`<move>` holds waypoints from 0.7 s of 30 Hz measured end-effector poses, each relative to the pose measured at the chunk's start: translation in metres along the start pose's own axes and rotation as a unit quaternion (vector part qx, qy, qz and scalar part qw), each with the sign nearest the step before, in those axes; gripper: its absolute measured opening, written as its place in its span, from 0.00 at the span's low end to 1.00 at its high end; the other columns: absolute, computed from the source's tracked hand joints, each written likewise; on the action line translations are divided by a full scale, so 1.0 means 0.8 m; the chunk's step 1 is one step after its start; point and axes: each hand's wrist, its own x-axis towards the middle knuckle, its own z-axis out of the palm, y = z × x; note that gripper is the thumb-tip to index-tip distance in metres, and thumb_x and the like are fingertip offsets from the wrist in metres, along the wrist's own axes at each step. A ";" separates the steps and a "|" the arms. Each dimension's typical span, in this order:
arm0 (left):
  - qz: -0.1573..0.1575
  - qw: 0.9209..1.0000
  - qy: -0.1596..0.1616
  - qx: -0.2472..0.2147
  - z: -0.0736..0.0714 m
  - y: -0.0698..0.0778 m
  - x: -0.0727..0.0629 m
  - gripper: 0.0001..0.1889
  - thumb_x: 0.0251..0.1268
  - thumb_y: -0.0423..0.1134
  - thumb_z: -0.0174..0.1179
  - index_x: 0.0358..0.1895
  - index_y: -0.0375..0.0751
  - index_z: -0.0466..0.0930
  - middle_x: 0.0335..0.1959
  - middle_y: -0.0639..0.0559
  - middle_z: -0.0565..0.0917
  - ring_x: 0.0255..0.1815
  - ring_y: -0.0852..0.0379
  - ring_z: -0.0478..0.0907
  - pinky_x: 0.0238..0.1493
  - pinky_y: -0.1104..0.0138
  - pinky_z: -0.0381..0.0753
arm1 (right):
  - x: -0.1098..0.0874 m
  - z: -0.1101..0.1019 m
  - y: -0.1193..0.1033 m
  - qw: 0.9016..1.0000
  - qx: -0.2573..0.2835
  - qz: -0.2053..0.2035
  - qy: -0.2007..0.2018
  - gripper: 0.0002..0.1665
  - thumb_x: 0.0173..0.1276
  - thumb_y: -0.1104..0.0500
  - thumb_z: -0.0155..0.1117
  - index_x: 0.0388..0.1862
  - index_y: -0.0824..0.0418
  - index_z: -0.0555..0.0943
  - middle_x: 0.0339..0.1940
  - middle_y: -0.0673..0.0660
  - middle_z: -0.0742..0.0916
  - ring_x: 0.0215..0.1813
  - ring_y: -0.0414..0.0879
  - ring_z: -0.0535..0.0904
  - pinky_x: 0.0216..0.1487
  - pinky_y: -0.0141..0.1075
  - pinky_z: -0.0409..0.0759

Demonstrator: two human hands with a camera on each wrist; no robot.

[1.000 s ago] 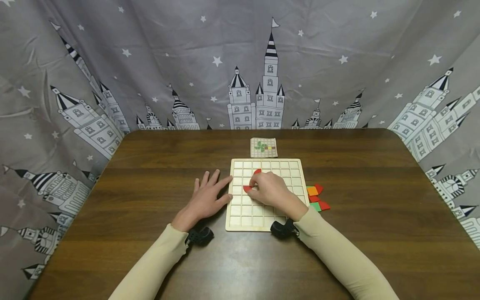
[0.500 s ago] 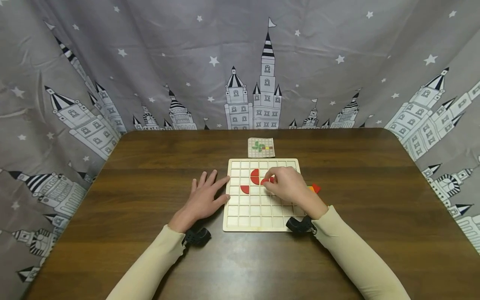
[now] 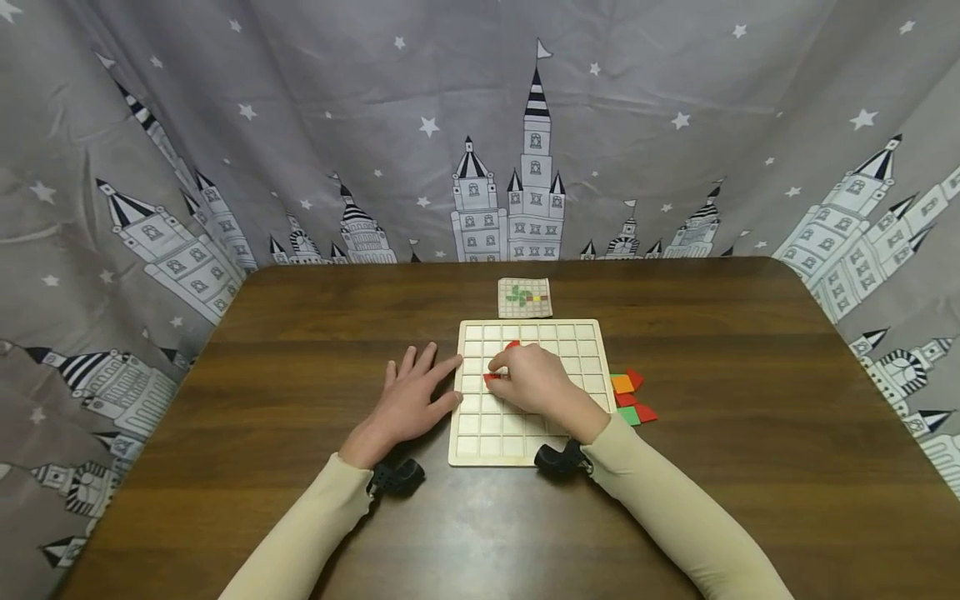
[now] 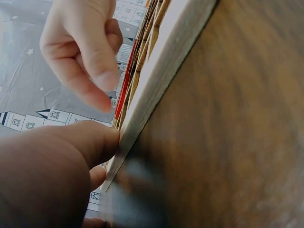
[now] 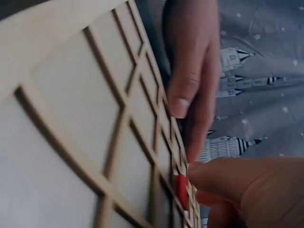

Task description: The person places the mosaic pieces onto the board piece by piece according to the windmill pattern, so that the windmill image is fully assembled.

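A red piece (image 3: 491,377) lies on the grid board (image 3: 480,451), toward its left edge, at the fingertips of the right hand (image 3: 534,382); whether it is pinched cannot be told. That edge is touched by the left hand (image 3: 405,404), fingers outstretched.

Curtained tabletop setting, room type unclear: brown table (image 3: 465,533), grey castle-print curtain (image 3: 480,108) behind.

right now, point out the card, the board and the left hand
Card (image 3: 525,298), head view: middle of its printed grid
Board (image 3: 491,425), head view: a bare square
Left hand (image 3: 406,407), head view: back of the hand
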 end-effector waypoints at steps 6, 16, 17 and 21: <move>0.000 1.000 0.003 -0.001 0.001 0.001 0.001 0.32 0.75 0.54 0.55 0.80 0.54 0.63 0.84 0.34 0.49 0.84 0.28 0.36 0.76 0.28 0.33 | 0.001 0.005 0.000 1.000 -0.002 0.003 0.001 0.06 0.63 0.58 0.71 0.37 0.54 0.92 0.29 0.50 0.91 0.24 0.42 0.74 0.24 0.34 0.73; -0.008 1.000 -0.001 -0.005 0.001 0.001 0.000 0.33 0.75 0.54 0.55 0.80 0.54 0.63 0.84 0.35 0.49 0.84 0.28 0.36 0.76 0.28 0.33 | 0.000 0.005 0.000 1.000 -0.017 0.020 0.006 0.06 0.64 0.55 0.71 0.35 0.54 0.92 0.30 0.51 0.92 0.30 0.48 0.83 0.27 0.39 0.78; -0.007 1.000 0.000 -0.003 0.001 0.001 0.000 0.32 0.75 0.53 0.55 0.80 0.54 0.63 0.84 0.34 0.49 0.84 0.28 0.36 0.76 0.28 0.33 | 0.000 0.005 0.000 1.000 -0.019 0.021 0.006 0.07 0.64 0.55 0.71 0.36 0.55 0.92 0.31 0.52 0.92 0.30 0.48 0.84 0.28 0.40 0.78; -0.005 1.000 0.004 0.000 0.000 0.001 0.000 0.32 0.76 0.52 0.55 0.80 0.53 0.63 0.84 0.34 0.50 0.84 0.27 0.37 0.76 0.27 0.34 | 0.000 0.006 0.001 0.999 -0.025 0.029 0.004 0.09 0.64 0.56 0.69 0.39 0.56 0.91 0.34 0.53 0.92 0.32 0.48 0.85 0.29 0.41 0.80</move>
